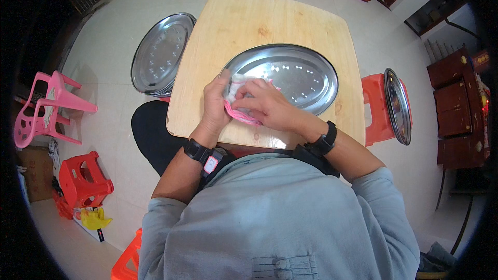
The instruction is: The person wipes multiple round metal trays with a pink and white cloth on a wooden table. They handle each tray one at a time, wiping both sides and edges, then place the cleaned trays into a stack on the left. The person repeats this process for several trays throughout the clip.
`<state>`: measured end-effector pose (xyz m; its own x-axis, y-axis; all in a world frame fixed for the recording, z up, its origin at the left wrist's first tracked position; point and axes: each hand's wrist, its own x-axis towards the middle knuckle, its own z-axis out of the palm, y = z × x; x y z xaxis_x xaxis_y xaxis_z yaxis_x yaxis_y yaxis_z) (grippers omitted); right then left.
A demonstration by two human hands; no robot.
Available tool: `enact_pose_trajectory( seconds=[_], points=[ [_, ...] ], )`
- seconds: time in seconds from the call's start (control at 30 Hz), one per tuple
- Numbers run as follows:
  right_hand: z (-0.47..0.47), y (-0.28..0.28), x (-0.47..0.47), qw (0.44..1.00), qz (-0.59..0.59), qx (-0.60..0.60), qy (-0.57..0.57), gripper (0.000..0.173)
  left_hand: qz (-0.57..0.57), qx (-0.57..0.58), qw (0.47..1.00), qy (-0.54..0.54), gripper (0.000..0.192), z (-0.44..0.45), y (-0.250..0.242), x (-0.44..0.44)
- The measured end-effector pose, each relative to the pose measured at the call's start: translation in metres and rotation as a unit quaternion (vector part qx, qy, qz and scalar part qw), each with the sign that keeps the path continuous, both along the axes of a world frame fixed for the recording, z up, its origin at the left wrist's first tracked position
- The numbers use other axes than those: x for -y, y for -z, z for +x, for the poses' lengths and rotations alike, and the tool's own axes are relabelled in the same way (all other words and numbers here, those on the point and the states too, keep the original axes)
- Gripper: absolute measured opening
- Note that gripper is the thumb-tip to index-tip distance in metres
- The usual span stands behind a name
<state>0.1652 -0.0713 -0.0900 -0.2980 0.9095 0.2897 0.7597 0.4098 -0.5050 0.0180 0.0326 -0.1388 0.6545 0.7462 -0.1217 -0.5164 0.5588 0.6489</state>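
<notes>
A shiny oval stainless-steel tray (307,81) with a ring of small stamped marks lies on the light wooden table (249,19) before me. At its left end, my left hand (215,99) grips the rim, its fingertips blurred and partly hidden. My right hand (268,103) is closed on a bunched white cloth with pink edging (243,114). That cloth covers the tray's lower left rim and touches my left hand as well. Both wrists wear black straps.
Left of the table, stacked oval trays (163,54) sit on a mostly hidden red support. On the right, another tray (397,105) rests on a red plastic stool (377,109). A pink chair (54,105) and a red stool (85,181) stand on the tiled floor to the left.
</notes>
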Motion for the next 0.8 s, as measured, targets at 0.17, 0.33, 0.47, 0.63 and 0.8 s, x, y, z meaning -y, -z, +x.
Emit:
enact_pose_trajectory(
  seconds=[0.17,0.33,0.47,0.63,0.8],
  points=[
    [0.014,0.000,0.031,0.999,0.016,0.032,-0.026,0.041,0.053,-0.074,0.994,-0.056,0.035,0.000,-0.007,0.007],
    [0.062,-0.012,0.078,0.996,-0.043,0.074,0.020,0.037,0.069,-0.100,0.990,-0.065,0.038,0.001,-0.009,0.009],
    [0.112,-0.020,0.098,0.972,-0.066,0.144,0.171,0.029,0.080,-0.106,0.990,-0.054,0.040,0.003,-0.008,0.007],
    [0.109,-0.013,0.104,0.953,-0.016,0.215,0.213,0.051,0.069,-0.115,0.989,-0.060,0.032,0.003,-0.010,0.007],
    [0.058,-0.008,0.084,0.980,0.031,0.170,0.103,0.055,0.056,-0.103,0.991,-0.071,0.031,0.005,-0.011,0.007]
  ],
)
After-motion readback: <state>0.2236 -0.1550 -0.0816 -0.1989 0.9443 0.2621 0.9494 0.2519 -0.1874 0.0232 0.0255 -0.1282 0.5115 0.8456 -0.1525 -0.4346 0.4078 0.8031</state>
